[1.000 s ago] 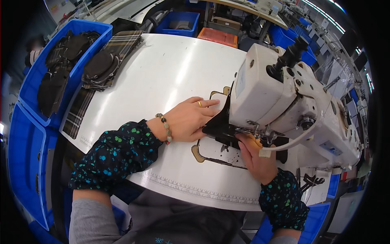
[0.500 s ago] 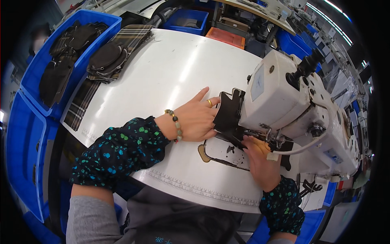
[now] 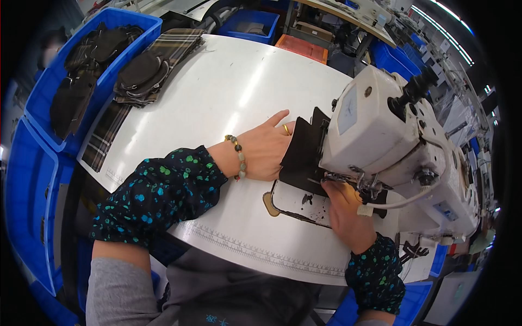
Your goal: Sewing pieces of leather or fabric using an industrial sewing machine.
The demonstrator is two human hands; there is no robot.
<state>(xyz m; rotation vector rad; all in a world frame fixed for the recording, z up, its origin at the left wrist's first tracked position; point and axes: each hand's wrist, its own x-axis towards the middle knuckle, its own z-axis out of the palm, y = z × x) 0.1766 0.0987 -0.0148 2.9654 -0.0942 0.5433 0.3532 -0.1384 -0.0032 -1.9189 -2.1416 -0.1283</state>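
A dark brown fabric piece point(image 3: 302, 149) lies partly under the head of a white sewing machine point(image 3: 375, 127), its left side raised and its upper edge notched. At its left edge is my left hand point(image 3: 263, 149), with a gold ring and bead bracelet. The little finger sticks out, while the other fingertips go out of sight behind the cloth, which they seem to hold. My right hand point(image 3: 349, 212) is close to the needle area, fingers together on the near edge of the cloth. The machine's presser parts point(image 3: 370, 185) hide where the fabric meets the needle.
A white worktable point(image 3: 217, 98) carries a printed ruler along its near edge. Plaid fabric with dark round-edged pieces point(image 3: 142, 73) lies at the far left. Beside it stands a blue bin point(image 3: 117, 73) of similar pieces. An orange-red crate point(image 3: 302, 49) is behind the table.
The fabric piece has shifted and turned, its left part standing broader and covering more of my left fingertips. My right hand has moved slightly left. The view has shifted a little.
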